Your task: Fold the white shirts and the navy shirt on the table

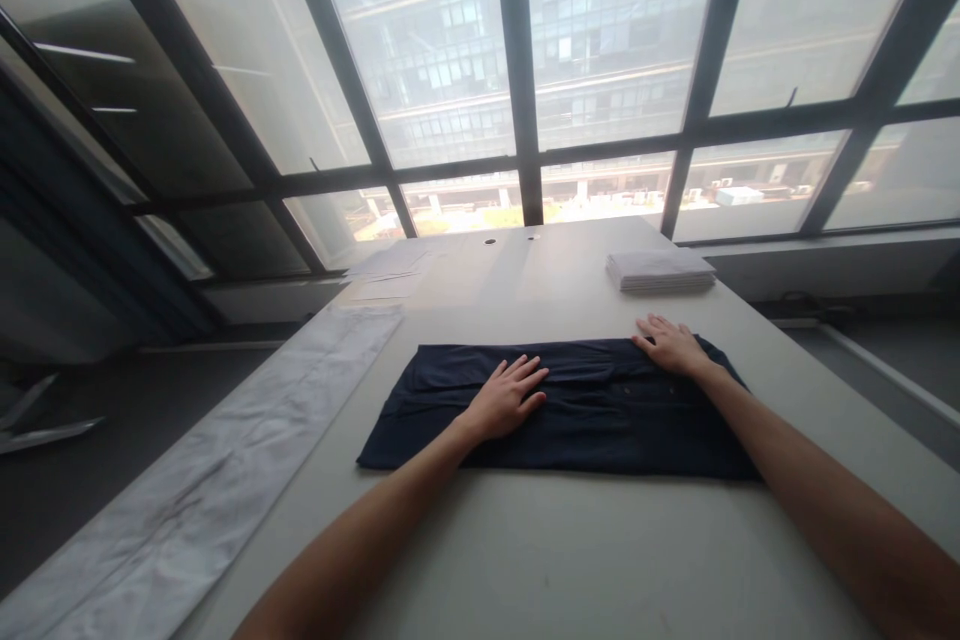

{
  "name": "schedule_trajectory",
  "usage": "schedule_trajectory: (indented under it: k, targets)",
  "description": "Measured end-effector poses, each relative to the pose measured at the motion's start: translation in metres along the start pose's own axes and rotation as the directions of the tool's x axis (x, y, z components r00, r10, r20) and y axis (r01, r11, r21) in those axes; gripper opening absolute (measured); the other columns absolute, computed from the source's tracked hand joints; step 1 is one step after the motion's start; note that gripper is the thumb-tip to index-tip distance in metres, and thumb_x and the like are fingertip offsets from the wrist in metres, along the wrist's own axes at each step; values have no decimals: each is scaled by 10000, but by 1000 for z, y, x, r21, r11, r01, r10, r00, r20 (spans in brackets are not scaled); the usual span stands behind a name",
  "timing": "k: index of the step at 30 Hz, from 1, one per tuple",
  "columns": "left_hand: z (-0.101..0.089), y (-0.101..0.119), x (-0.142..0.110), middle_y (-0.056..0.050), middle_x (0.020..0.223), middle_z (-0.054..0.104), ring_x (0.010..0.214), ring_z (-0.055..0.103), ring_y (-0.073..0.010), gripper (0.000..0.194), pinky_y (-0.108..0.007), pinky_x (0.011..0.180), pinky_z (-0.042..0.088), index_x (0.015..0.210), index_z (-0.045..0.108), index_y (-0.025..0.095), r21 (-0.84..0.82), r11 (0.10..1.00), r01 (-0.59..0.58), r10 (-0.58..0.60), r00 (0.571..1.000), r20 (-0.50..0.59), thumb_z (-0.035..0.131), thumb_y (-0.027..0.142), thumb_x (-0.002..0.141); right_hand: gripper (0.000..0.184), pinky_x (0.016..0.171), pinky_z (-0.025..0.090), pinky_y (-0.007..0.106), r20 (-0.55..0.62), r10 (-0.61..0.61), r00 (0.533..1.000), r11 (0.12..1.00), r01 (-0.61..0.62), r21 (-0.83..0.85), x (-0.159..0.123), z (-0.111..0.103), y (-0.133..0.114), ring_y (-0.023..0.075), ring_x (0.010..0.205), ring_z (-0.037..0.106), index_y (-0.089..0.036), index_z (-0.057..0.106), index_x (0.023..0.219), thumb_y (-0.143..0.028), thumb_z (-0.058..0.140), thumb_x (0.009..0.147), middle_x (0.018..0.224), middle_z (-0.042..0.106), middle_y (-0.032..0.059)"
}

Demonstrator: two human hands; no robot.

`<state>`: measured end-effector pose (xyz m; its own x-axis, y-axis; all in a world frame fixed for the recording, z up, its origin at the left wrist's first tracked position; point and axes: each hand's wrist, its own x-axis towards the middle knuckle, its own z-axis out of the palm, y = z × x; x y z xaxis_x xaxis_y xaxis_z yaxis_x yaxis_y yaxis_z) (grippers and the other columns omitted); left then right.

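Observation:
A dark navy garment (570, 435) lies folded into a wide, low rectangle across the white table (585, 560). A few small buttons show on its right half, and shallow creases run along it. My left hand (506, 398) rests flat on the cloth left of its middle, fingers spread. On the far edge near the right end lies my right hand (669, 345), also flat, with its fingertips reaching past the cloth onto the table. Neither hand grasps the fabric. My right forearm hides part of the garment's right end.
White folded cloths or sheets (660, 269) are stacked at the back right of the table. Loose white papers (386, 265) lie at the back left. A marble-patterned strip (225, 480) runs along the left side. Large windows (450, 50) rise behind the far edge.

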<state>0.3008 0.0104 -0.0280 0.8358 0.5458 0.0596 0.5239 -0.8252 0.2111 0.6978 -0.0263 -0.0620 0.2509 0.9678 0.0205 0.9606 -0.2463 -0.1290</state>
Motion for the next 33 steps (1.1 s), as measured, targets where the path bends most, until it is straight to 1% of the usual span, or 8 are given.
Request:
schedule_trajectory:
  k: [4, 7, 12, 16, 22, 26, 29, 33]
  targets:
    - [-7, -16, -1, -1, 1684, 117, 1556, 68, -295, 603, -613, 1216, 88, 1593, 252, 394, 5, 1000, 30, -30, 995, 91, 236, 639, 1042, 655, 1209, 206, 552, -10, -5, 1000, 1000, 5, 0, 1, 2, 2, 280, 1525, 241, -236, 391, 1544, -589, 260, 1008, 1653, 281, 105]
    - [-18, -53, -7, -2, 1683, 102, 1552, 51, -327, 616, -668, 1187, 98, 1606, 201, 386, 6, 989, 149, -148, 978, 148, 183, 636, 1043, 658, 1206, 211, 561, -15, -12, 1000, 1000, 12, -6, 1, 2, 2, 281, 1524, 242, -233, 396, 1541, -592, 254, 1008, 1651, 287, 107]
    - [-32, -130, -25, -38, 1672, 192, 1544, 139, -323, 591, -633, 1194, 144, 1595, 295, 313, 102, 876, 471, -477, 878, 37, 162, 540, 1065, 661, 1209, 205, 556, -8, -4, 1000, 1000, 4, -1, -1, 0, 0, 275, 1526, 236, -231, 392, 1543, -593, 252, 1008, 1655, 277, 104]
    - [-35, -155, -35, -43, 1664, 229, 1531, 196, -335, 552, -653, 1178, 173, 1576, 339, 327, 125, 838, 531, -536, 844, 3, 236, 498, 1062, 648, 1209, 206, 553, -3, -6, 1000, 1000, 6, -2, -3, -3, -2, 275, 1526, 237, -230, 399, 1538, -582, 262, 1010, 1653, 280, 110]
    - [-40, -127, -26, -137, 1598, 382, 1499, 281, -359, 524, -687, 1168, 154, 1503, 475, 224, 159, 811, 563, -547, 826, -135, 297, 436, 1057, 644, 1208, 207, 561, -7, -5, 1000, 1000, 5, 0, -4, -4, -3, 281, 1525, 238, -227, 401, 1536, -576, 267, 1012, 1652, 282, 112]
    - [-31, -78, -9, -95, 1613, 368, 1521, 256, -247, 545, -493, 1234, 180, 1544, 406, 208, 106, 949, 296, -267, 937, -225, 265, 450, 1076, 650, 1207, 200, 569, -6, -2, 1000, 1000, 2, -1, -4, -4, -4, 286, 1526, 234, -214, 399, 1539, -573, 267, 1012, 1651, 283, 118]
    - [-17, -46, -2, -44, 1657, 269, 1542, 185, -256, 581, -506, 1233, 169, 1584, 321, 309, 52, 995, 80, -75, 993, -90, 273, 562, 1063, 649, 1208, 199, 566, -2, -1, 1000, 1000, 1, -1, -4, -5, -5, 280, 1527, 233, -211, 396, 1540, -566, 267, 1012, 1652, 278, 117]
    - [-6, -32, -3, -8, 1683, 150, 1553, 106, -287, 587, -575, 1223, 115, 1584, 273, 403, 45, 998, 53, -56, 996, 67, 272, 629, 1043, 651, 1210, 196, 564, -3, -3, 1000, 1000, 3, 0, -5, -6, -5, 279, 1527, 232, -216, 404, 1536, -570, 263, 1008, 1651, 279, 120]
